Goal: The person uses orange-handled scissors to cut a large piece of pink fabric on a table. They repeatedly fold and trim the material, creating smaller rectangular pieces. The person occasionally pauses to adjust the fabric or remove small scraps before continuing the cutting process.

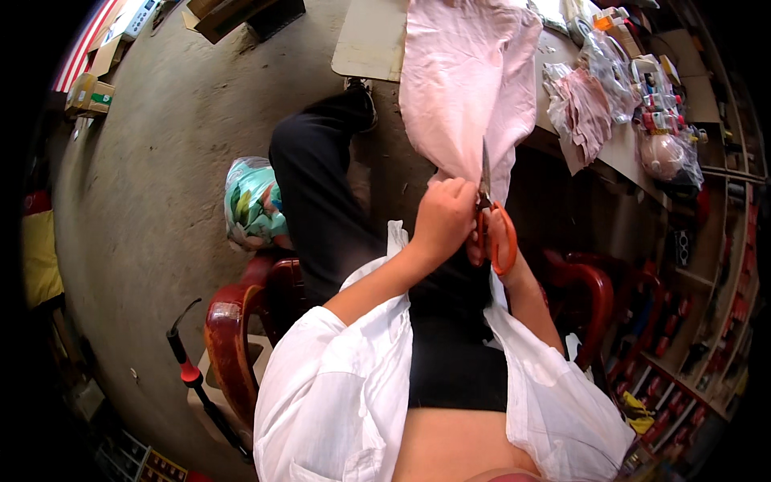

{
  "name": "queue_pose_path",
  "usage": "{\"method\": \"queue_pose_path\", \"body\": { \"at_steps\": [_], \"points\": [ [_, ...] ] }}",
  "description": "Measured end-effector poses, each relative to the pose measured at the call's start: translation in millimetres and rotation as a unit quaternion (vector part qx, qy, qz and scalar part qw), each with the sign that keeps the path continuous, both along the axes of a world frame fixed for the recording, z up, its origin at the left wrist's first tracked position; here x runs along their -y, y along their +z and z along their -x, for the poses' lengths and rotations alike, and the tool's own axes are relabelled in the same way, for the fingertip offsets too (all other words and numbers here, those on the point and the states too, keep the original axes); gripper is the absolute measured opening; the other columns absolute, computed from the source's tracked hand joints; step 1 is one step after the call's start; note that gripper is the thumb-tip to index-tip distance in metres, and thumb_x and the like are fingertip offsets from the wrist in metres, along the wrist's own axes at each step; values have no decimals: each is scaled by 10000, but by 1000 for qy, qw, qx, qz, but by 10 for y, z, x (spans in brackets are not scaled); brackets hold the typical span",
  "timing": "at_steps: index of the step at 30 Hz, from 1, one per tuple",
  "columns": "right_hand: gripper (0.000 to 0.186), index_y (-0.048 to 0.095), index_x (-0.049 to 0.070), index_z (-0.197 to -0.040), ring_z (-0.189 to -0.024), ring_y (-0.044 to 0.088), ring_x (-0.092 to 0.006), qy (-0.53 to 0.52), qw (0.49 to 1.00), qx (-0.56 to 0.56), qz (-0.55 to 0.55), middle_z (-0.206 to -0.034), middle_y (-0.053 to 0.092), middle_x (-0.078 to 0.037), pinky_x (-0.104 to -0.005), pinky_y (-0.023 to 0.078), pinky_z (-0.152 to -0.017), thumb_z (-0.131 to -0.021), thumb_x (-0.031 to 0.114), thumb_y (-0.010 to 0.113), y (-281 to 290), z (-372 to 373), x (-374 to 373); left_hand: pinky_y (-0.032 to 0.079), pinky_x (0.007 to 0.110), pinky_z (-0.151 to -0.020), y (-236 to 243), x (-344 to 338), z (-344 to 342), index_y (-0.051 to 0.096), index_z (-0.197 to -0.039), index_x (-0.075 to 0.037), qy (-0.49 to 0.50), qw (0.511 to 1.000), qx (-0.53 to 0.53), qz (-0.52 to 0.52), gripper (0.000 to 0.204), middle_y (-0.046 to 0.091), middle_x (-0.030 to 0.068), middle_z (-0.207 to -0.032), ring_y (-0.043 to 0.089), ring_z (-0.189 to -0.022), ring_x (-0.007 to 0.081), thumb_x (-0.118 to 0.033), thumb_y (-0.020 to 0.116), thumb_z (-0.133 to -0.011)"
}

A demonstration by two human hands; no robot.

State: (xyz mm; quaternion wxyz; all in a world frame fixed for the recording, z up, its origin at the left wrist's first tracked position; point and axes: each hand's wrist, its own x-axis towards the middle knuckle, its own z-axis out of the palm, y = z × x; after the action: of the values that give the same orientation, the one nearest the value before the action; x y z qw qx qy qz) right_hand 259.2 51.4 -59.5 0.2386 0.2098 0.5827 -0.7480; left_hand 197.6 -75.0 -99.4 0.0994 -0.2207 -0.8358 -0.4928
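A large pale pink cloth [450, 88] hangs over the table's front edge toward my lap. My left hand [444, 215] is closed on its lower end, with the fingers bunching the fabric. In my right hand [516, 271] is a pair of scissors [503, 239] with orange handles, fingers through the loops. Their dark blades point away from me and lie against the cloth beside my left hand. Whether the blades are parted is hard to make out.
On the table [365, 40], to the right, lie a crumpled pink cloth piece [585, 108] and plastic-wrapped goods. A patterned bag [250, 205] rests on the floor at left. Red-brown chair arms [229, 321] flank me. Shelving [715, 289] stands along the right.
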Motion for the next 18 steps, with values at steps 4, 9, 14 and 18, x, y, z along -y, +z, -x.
{"method": "queue_pose_path", "body": {
  "at_steps": [4,9,14,18],
  "points": [
    [626,452,123,-811,-470,381,-109,25,998,17,-50,-617,421,9,-233,334,-471,-846,729,298,104,143,-11,408,362,-670,141,46,4,497,-746,-45,-44,998,-19,42,102,494,89,-733,517,-733,269,-95,564,-688],
    [477,446,129,-769,-440,378,-79,-25,997,78,-6,-597,404,28,-229,328,-391,-899,588,435,143,234,-9,403,359,-675,181,58,3,497,-745,-50,-48,998,-13,37,98,497,81,-738,516,-744,256,-98,565,-693],
    [473,442,130,-728,-390,359,-74,-33,994,74,-72,-532,376,44,-224,295,-351,-890,574,477,217,312,38,398,356,-680,210,94,-40,499,-747,-51,-39,998,-10,47,92,499,80,-745,517,-760,252,-95,564,-701],
    [480,460,126,-758,-405,375,-71,-34,996,44,-65,-538,381,42,-211,301,-375,-901,583,443,159,340,14,408,374,-659,238,116,-43,516,-794,-36,-36,999,-8,-3,71,510,100,-739,514,-704,288,-55,550,-735]
  ]
}}
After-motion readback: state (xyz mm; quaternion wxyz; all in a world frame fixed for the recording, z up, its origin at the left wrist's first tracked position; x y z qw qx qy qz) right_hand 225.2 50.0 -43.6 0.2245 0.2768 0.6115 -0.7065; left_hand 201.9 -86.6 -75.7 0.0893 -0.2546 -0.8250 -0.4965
